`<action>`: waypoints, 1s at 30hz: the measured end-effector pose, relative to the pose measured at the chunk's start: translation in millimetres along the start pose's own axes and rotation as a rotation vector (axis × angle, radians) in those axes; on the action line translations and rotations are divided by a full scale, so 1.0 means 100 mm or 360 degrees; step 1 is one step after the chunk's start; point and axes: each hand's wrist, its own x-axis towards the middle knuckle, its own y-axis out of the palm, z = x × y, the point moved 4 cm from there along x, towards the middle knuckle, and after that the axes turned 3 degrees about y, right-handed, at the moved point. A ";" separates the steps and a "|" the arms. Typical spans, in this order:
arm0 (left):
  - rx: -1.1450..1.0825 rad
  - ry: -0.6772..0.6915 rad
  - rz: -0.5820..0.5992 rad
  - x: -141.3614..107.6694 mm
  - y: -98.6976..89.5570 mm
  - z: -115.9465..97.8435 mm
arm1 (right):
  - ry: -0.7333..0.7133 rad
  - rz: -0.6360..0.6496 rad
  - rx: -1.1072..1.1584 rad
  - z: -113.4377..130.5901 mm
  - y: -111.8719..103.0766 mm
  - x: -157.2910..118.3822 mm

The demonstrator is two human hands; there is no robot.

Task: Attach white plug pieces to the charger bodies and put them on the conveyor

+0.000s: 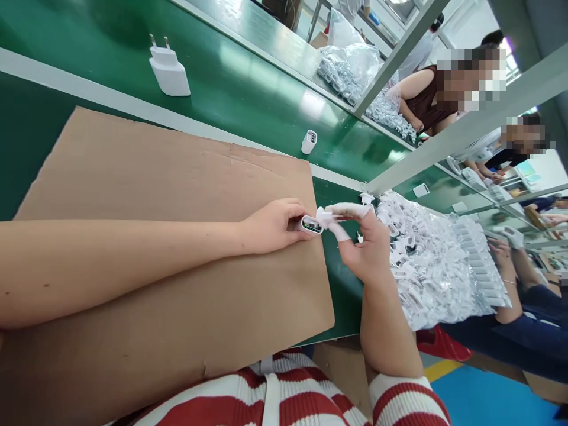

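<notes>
My left hand (276, 226) is closed around a white charger housing (303, 226) at the right part of the cardboard. The housing's open end faces right and shows a circuit board inside. My right hand (369, 244), with white coverings on thumb and forefinger, pinches a small white plastic plug piece (324, 218) right beside that open end. Whether the piece touches the housing I cannot tell. Close to my right hand lies a clear plastic bag (426, 266) full of white plug pieces.
Brown cardboard (177, 177) covers the green bench under my left arm. A white charger (170, 72) with two pins and another open housing (309, 142) stand on the green belt (248, 89). A metal post (444, 142) rises at the right. Co-workers (444, 94) sit across and to the right.
</notes>
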 end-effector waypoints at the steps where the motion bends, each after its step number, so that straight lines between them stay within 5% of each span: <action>1: -0.0001 0.0011 0.0010 0.00 0.00 -0.01 | -0.0044 0.0054 -0.0085 0.03 0.01 0.00; 5: 0.0005 0.0045 0.0029 0.00 0.01 -0.02 | -0.0118 0.0191 -0.0277 0.04 0.10 0.02; 10: -0.0016 -0.0018 0.0037 0.01 0.01 0.00 | -0.0149 -0.0028 -0.0330 0.05 0.12 0.03; 18: -0.0024 -0.0008 0.0046 0.01 0.00 -0.02 | -0.0218 0.0117 -0.0522 0.11 0.19 0.03; 26: 0.0022 -0.0043 -0.0032 0.00 0.01 -0.03 | -0.0181 -0.0018 -0.0760 0.15 0.27 0.03; 30: 0.0025 -0.0081 -0.0080 -0.01 0.01 -0.05 | -0.0141 0.0166 -0.0650 0.12 0.24 0.09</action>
